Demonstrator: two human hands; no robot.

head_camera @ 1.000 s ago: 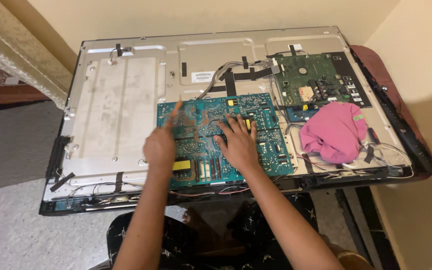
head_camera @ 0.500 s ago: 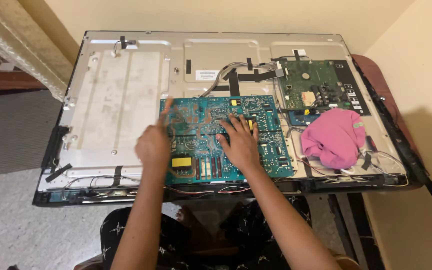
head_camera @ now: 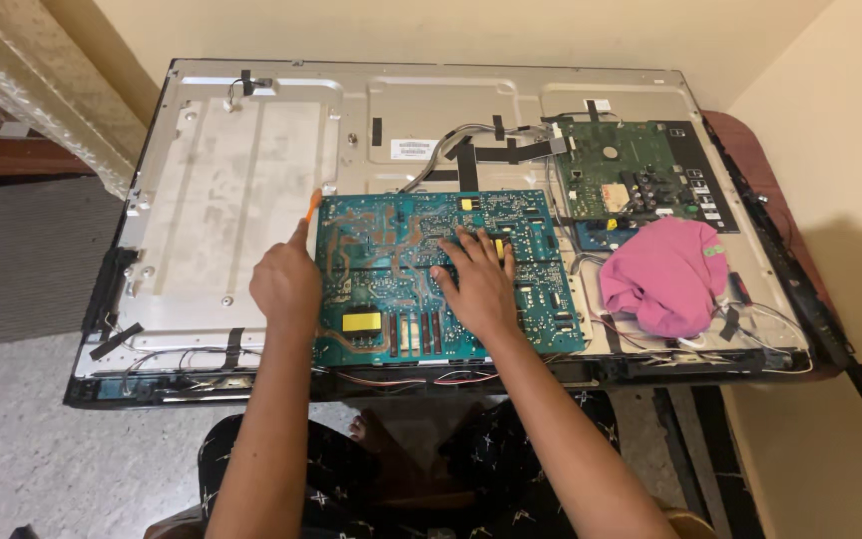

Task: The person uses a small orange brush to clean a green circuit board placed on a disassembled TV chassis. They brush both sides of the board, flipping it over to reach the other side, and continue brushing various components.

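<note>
Right now your opened television back panel (head_camera: 251, 200) lies flat, the teal circuit board (head_camera: 391, 289) at its middle. Your right hand (head_camera: 479, 284) presses spread flat on the board; your left hand (head_camera: 286, 282) closes round an orange tool (head_camera: 313, 207) at its edge.

Both bare forearms extend forward from the bottom edge, nearly parallel. The left hand (head_camera: 286, 282) is curled into a loose fist, its forefinger pointing away from the body. The right hand (head_camera: 478, 282) lies palm down, fingers spread and pressed flat.
</note>
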